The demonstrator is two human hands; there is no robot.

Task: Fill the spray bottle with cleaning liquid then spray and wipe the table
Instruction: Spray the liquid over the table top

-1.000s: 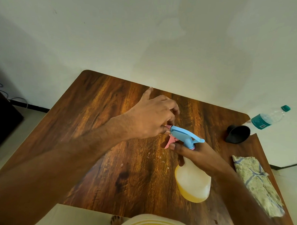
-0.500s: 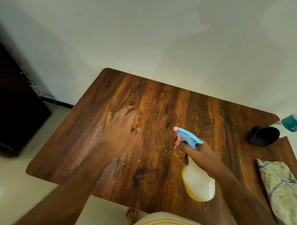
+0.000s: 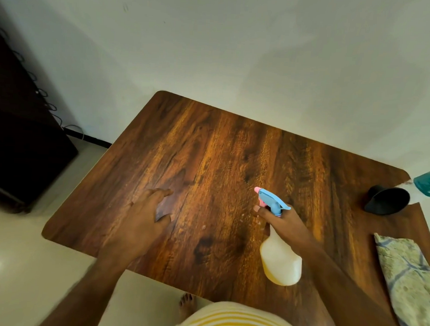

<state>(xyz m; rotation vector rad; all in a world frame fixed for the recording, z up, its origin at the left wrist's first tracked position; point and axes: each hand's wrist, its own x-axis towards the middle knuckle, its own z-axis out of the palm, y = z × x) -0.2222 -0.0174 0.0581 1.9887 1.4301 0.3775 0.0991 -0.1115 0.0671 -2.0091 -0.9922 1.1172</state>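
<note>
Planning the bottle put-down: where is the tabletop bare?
Bare: the table's far half, and the strip between left hand and spray bottle. Crowded: the right edge, with funnel, water bottle and folded cloth.

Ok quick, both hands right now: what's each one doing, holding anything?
Left hand: open, fingers spread over the table, holding nothing.
Right hand: gripping the spray bottle at its neck, below the blue trigger head.
</note>
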